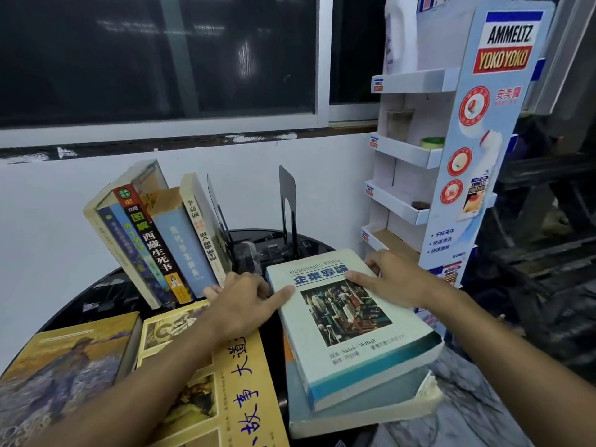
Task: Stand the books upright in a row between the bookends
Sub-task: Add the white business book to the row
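Observation:
Several books [154, 240] stand leaning left on a round black table [96, 298], with a black bookend [222, 221] against their right side. A second black bookend [288, 201] stands upright farther right. A thick pale green book [351, 330] lies flat on top of another pale book [371, 411] at the front right. My left hand [245, 304] rests on the green book's left edge and touches the foot of the standing row. My right hand [393, 279] grips the green book's far right corner. A yellow book [225, 382] and a painted-cover book [64, 366] lie flat at the front left.
A white and blue cardboard display stand [451, 156] with small shelves rises at the right, close to the table. A white wall and a dark window are behind the table. Dark crates sit at the far right.

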